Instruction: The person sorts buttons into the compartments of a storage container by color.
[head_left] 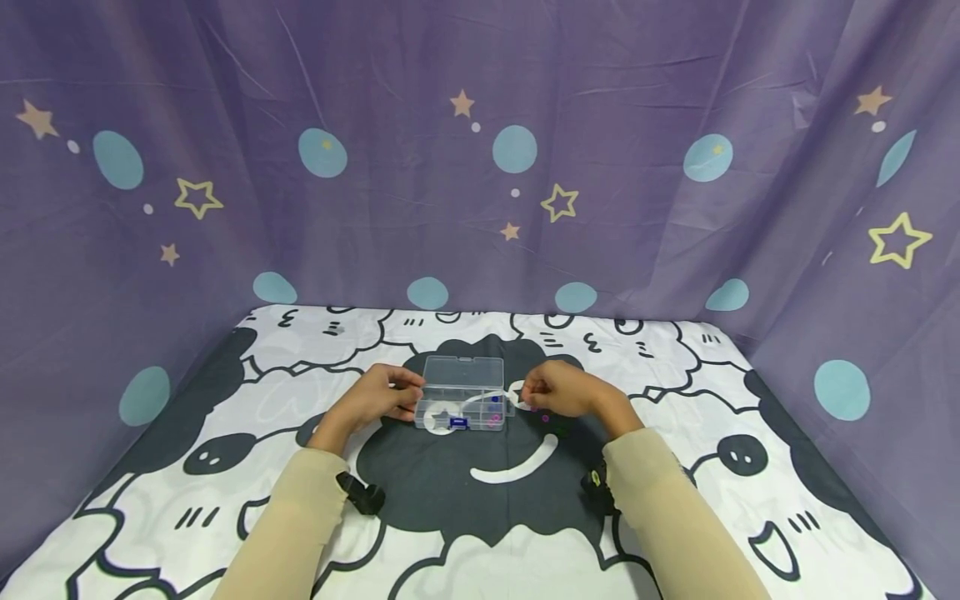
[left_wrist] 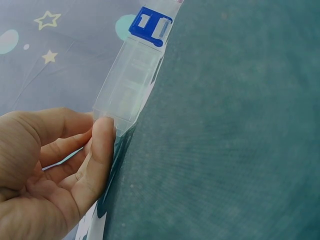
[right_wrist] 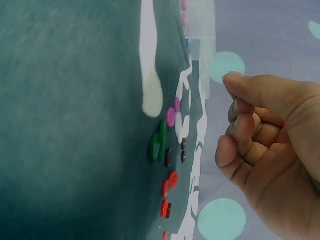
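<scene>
A clear plastic compartment box (head_left: 459,400) lies on the cloth with its lid (head_left: 463,372) raised at the back. Its blue latch (left_wrist: 150,26) is on the front side. My left hand (head_left: 382,393) holds the box's left end, fingertips against the edge in the left wrist view. Pink buttons (head_left: 495,419) lie in a right-hand compartment. Just right of the box, my right hand (head_left: 558,388) hovers with thumb and forefinger tips together; anything small between them is hidden. Below and beside it are loose pink buttons (right_wrist: 171,117) and green buttons (right_wrist: 156,145).
Red buttons (right_wrist: 172,179) and dark brown buttons (right_wrist: 168,157) are scattered on the cloth right of the box. The tablecloth (head_left: 435,492) has a black and white cartoon print. A purple curtain (head_left: 420,208) with stars and dots hangs behind and at both sides.
</scene>
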